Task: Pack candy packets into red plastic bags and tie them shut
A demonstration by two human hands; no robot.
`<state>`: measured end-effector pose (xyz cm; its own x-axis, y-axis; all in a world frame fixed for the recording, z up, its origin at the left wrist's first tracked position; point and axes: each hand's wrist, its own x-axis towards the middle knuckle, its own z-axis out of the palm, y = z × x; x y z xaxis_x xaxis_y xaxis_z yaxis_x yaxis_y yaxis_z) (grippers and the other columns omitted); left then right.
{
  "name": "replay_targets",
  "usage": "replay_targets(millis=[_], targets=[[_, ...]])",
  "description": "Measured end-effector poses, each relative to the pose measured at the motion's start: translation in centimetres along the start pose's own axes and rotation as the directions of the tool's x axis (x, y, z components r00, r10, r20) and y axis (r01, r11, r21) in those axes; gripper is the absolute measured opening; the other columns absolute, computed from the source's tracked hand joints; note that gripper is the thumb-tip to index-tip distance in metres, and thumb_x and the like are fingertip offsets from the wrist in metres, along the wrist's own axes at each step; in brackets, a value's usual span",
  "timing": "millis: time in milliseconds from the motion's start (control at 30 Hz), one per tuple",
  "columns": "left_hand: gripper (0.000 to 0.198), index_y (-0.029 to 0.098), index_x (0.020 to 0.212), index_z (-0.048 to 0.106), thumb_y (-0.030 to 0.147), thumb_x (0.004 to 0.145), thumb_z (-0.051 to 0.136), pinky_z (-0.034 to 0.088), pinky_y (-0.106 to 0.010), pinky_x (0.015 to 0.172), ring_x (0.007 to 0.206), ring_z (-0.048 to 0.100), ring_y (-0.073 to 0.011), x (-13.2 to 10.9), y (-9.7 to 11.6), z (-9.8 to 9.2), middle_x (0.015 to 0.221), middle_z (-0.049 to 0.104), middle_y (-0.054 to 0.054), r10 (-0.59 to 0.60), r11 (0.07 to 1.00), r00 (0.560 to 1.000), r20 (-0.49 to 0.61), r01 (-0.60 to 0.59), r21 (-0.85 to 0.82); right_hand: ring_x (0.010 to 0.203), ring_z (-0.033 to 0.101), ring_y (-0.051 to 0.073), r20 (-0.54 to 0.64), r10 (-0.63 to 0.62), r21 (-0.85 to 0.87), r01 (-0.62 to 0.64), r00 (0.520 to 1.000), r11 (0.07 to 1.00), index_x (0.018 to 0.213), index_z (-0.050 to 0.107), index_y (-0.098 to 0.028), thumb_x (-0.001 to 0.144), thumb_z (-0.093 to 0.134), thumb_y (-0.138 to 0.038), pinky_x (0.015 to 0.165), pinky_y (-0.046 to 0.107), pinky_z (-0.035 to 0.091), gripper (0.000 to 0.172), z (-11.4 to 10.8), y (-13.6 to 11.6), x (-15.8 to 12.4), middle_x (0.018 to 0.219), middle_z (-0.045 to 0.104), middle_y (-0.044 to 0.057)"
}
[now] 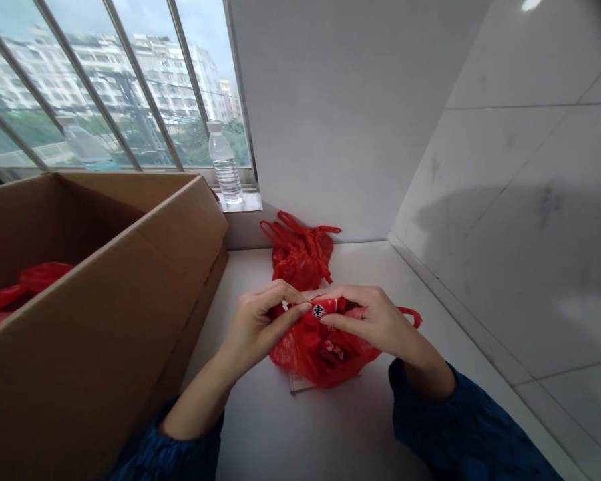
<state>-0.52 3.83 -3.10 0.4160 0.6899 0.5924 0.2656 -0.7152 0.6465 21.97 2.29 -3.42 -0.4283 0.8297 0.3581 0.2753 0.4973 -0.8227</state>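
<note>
Both my hands pinch a small red wrapped packet (323,308) with a black-and-white mark, held just above an open red plastic bag (320,354) on the white floor. My left hand (258,321) grips the packet's left end with thumb and fingers closed. My right hand (368,319) grips its right end the same way. More small red packets lie inside the open bag. A second red plastic bag (300,254), tied shut, rests farther back near the wall.
A large open cardboard box (130,267) fills the left side, with red plastic (25,284) inside it. A clear water bottle (225,167) stands on the window ledge. A white tiled wall (505,220) runs along the right. A flat card edge (300,386) shows under the bag.
</note>
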Motion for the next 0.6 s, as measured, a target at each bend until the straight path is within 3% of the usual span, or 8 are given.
replay_targets(millis=[133,367,500,600], targets=[[0.008,0.018,0.083,0.067,0.014,0.090,0.065,0.050,-0.025,0.071,0.079,0.065,-0.0137,0.0,0.0,-0.3,0.085,0.069,-0.003,0.030,0.997,0.999,-0.019,-0.029,0.067,0.102,0.070,0.022,-0.077,0.029,0.020,-0.028,0.997,0.999,0.114,0.072,-0.028,0.089,0.069,-0.040,0.090,0.035,0.056,0.028,0.0,0.0,-0.1,0.112,0.075,0.002],[0.005,0.018,0.091,0.065,0.016,0.088,0.069,0.051,-0.023,0.075,0.085,0.065,-0.0131,-0.1,-0.1,-0.3,0.092,0.070,-0.004,0.078,0.992,0.997,0.014,-0.079,0.098,0.094,0.071,0.020,-0.223,-0.178,-0.078,0.164,0.958,0.983,0.097,0.075,-0.025,0.094,0.062,-0.026,0.088,0.036,0.057,0.013,0.1,0.4,0.0,0.099,0.077,0.003],[0.030,0.020,0.112,0.064,0.024,0.085,0.075,0.050,-0.023,0.071,0.085,0.064,-0.0133,-0.2,-0.4,-0.9,0.100,0.068,-0.004,-0.012,0.980,0.999,0.051,0.002,0.198,0.090,0.071,0.018,-0.302,-0.288,-0.170,0.246,0.909,0.954,0.096,0.074,-0.024,0.092,0.064,-0.019,0.083,0.034,0.057,0.012,-0.1,0.6,0.2,0.097,0.077,0.003],[0.016,0.018,0.102,0.066,0.015,0.087,0.070,0.049,-0.021,0.068,0.082,0.063,-0.0117,-0.2,-0.7,-1.2,0.095,0.067,-0.004,0.119,0.971,0.993,0.015,-0.120,0.208,0.092,0.071,0.018,-0.305,-0.305,-0.175,0.262,0.902,0.949,0.097,0.075,-0.024,0.091,0.066,-0.018,0.085,0.034,0.056,0.012,-0.3,0.7,0.2,0.099,0.076,0.004]])
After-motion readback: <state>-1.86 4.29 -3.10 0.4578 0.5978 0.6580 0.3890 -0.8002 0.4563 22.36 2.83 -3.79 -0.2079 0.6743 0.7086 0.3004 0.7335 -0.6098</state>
